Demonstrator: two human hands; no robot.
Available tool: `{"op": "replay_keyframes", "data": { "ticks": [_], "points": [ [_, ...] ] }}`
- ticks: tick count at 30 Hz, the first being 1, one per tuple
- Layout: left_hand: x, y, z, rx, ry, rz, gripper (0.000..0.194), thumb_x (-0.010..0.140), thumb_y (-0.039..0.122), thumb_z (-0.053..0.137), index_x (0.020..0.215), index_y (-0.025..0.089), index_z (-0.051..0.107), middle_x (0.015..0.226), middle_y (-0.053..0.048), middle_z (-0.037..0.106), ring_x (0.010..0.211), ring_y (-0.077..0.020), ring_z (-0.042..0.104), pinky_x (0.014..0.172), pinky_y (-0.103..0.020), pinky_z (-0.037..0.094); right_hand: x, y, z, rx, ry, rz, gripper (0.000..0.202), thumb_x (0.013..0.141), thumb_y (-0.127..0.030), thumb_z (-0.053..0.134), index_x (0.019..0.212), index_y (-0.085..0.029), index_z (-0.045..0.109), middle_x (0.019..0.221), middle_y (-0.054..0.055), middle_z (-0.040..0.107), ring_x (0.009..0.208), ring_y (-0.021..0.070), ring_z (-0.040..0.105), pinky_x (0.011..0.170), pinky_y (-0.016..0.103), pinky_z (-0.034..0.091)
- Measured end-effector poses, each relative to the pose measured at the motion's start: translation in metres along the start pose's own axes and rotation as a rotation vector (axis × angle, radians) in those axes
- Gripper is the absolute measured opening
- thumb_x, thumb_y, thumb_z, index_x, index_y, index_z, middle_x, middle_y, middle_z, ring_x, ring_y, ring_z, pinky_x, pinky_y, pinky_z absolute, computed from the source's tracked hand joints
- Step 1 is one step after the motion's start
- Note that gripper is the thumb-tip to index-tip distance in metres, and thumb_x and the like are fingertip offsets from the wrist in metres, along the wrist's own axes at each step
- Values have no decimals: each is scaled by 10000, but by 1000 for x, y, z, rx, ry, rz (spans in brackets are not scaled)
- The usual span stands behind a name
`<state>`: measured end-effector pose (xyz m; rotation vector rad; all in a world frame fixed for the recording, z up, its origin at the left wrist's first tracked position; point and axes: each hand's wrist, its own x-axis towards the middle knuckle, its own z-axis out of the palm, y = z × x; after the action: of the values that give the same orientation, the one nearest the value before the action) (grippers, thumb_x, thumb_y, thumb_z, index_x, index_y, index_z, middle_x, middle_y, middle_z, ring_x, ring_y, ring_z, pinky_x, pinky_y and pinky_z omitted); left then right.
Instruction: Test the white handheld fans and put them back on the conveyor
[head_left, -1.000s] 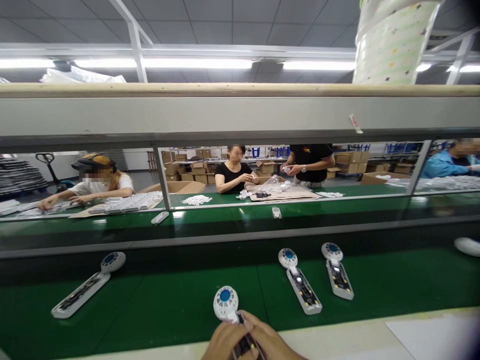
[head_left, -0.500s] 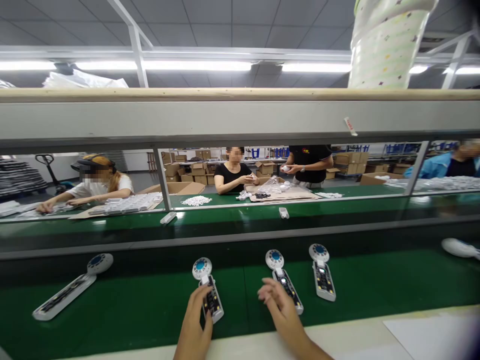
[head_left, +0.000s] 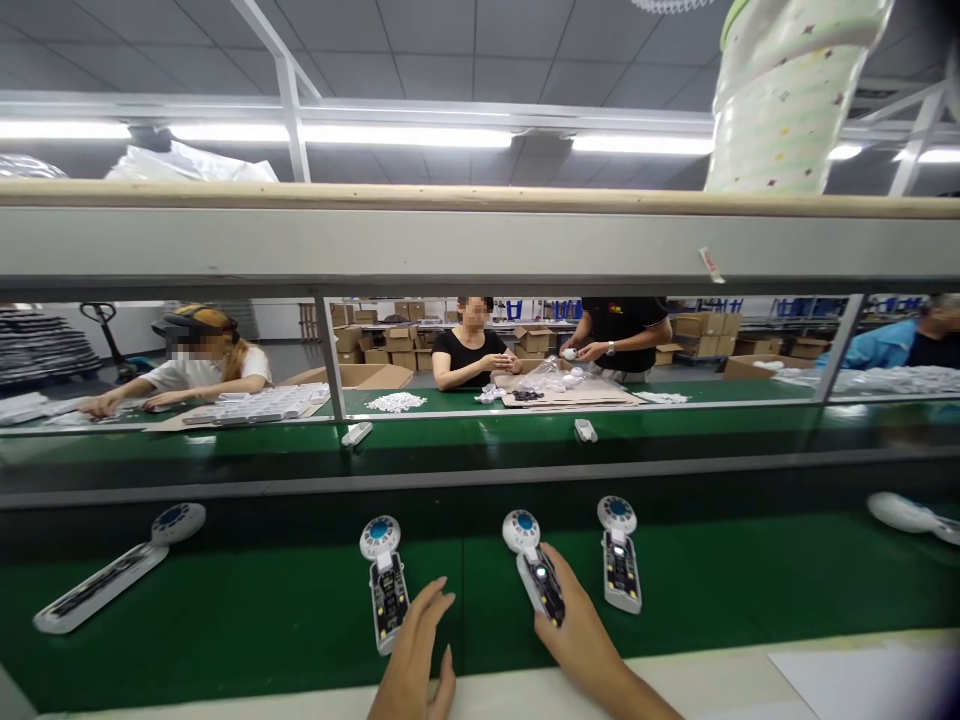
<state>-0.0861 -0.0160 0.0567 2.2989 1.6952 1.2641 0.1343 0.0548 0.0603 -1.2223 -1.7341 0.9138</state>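
My right hand [head_left: 583, 625] is wrapped around the handle of a white handheld device [head_left: 520, 530]. That device has a round head with a blue centre, and its open handle shows a dark circuit board with a lit white spot. My left hand [head_left: 420, 640] is empty, fingers stretched out, just right of a similar open device [head_left: 388, 600]; I cannot tell whether it touches the handle. Another open device [head_left: 621, 570], also lit, lies right of my right hand. All of them rest on a green conveyor belt [head_left: 285, 610].
Another open device [head_left: 105, 585] lies at far left, and a white one [head_left: 911, 518] at far right. A pale ledge [head_left: 720, 670] with a paper sheet [head_left: 862, 675] runs along the front. Beyond a rail [head_left: 450, 477], a second belt carries white shells [head_left: 586, 431]. Several co-workers sit or stand behind.
My left hand has come off the left device and moved right. My right hand has closed on the middle device. The devices on the near belt have shifted left in view.
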Motion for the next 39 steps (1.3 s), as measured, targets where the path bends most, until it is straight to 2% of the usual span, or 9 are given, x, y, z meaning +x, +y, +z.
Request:
{"op": "replay_keyframes", "data": {
  "ticks": [4,7,10,13,16,18,22,28,39],
  "points": [
    [7,-9,-6,149,-10,-24,586,853,165,391,1395,274,199,1438,-118,285,1290,-298,349,985,-485,403,-13,-12,12,136,-107,-47,763,645,-108,511,1367,-146,269,1403,152,373,1286,267,369,1079,433,259],
    [10,-16,-9,201,19,-42,598,842,165,404,1395,294,216,1463,-113,237,1296,-327,328,996,-549,353,-23,-7,30,287,-303,-184,795,628,-172,615,1361,-160,310,1457,146,298,1336,282,285,1095,417,223],
    [12,-23,-11,116,-143,-24,577,831,128,401,1362,326,299,1461,-99,262,1257,-294,407,962,-457,429,-29,3,46,407,-447,-199,755,634,-385,702,1306,-179,427,1464,147,292,1350,295,252,1097,392,219],
    [13,-23,-12,35,-232,-45,533,819,123,437,1315,314,385,1430,-101,336,1214,-262,471,916,-360,484,-31,6,53,503,-443,-180,828,592,-526,720,1290,-175,447,1453,164,307,1340,305,271,1079,386,251],
    [13,-19,-14,54,-157,-19,466,803,133,488,1241,290,474,1369,-101,429,1209,-270,476,925,-365,480,-31,0,51,658,-418,-82,919,524,-547,755,1302,-204,410,1450,169,299,1216,319,451,1004,407,341],
    [12,-15,-15,71,-98,45,449,802,108,475,1215,284,499,1351,-103,452,1199,-264,488,915,-355,488,-29,-7,49,782,-394,115,879,528,-563,740,1270,-207,433,1361,174,426,1022,285,590,910,415,408],
    [10,-9,-15,107,-18,154,467,787,67,465,1208,267,503,1332,-118,472,1169,-253,519,896,-321,501,-27,-18,47,896,-544,332,693,486,-447,788,1070,-122,606,982,110,663,893,246,615,899,391,393],
    [9,-8,-15,111,-39,142,452,799,91,504,1213,273,494,1327,-121,474,1163,-246,525,902,-321,499,-33,-19,58,930,-523,348,601,467,-350,773,1018,-135,664,905,79,674,946,283,597,946,443,349],
    [9,-8,-14,81,-93,89,449,781,76,497,1189,261,524,1340,-114,459,1165,-242,523,905,-310,497,-32,-14,56,823,-644,176,811,503,-572,766,1171,-155,572,1049,103,641,1077,306,541,994,462,301]
  ]
}}
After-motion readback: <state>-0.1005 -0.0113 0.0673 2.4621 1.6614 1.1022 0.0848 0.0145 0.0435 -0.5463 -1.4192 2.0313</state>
